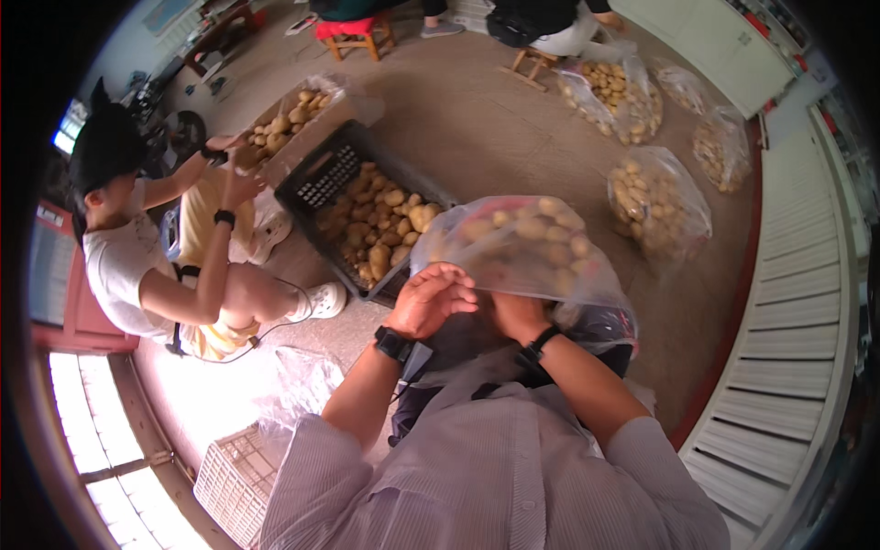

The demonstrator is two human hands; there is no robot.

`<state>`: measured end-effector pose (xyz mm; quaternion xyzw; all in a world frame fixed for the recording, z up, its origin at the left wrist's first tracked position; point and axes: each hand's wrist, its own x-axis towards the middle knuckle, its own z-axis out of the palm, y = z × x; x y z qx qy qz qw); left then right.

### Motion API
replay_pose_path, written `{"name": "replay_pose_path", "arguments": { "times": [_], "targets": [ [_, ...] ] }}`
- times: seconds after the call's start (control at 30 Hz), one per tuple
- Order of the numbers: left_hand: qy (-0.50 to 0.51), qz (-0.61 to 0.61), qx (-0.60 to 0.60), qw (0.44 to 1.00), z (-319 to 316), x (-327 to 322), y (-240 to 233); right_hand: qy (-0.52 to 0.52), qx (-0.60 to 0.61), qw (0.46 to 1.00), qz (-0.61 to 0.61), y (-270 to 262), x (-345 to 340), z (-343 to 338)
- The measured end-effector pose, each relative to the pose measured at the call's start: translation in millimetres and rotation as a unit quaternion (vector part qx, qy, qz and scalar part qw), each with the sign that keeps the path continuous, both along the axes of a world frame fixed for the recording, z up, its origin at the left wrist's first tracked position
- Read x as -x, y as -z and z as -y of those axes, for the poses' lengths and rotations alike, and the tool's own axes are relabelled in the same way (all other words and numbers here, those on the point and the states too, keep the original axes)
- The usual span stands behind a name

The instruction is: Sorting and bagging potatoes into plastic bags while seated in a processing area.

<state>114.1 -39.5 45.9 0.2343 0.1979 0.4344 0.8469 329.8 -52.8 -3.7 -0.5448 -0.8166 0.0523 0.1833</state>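
A clear plastic bag (522,234) of potatoes lies in front of me, its mouth towards my body. My left hand (433,299) is at the left side of the mouth, fingers loosely curled and apart, with nothing visible in them. Under the upper film of the mouth reaches my right hand (519,316); its fingers are hidden, so its grip cannot be told. Beyond my left hand stands a black plastic crate (316,227), partly filled with potatoes (385,220). The bag overlaps the crate's near right side in view.
A person (137,268) squats at left, hands at a box (330,120) of potatoes. Several potato bags, including a large one (660,199), stand right. A white crate (237,481) and loose plastic film (295,385) lie lower left. Two people sit on stools at the back.
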Motion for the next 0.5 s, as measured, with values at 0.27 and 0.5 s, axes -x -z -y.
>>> {"name": "replay_pose_path", "arguments": {
  "times": [0.27,0.5],
  "targets": [
    [0.005,-0.007,-0.013,1.0,0.0,-5.5,3.8,0.048,0.295,0.804,-0.515,-47.8,-28.9,41.1],
    [-0.016,-0.141,-0.031,0.989,17.4,-13.6,-20.6,0.001,0.462,0.423,-0.78,-76.2,-28.3,43.3]
  ]
}}
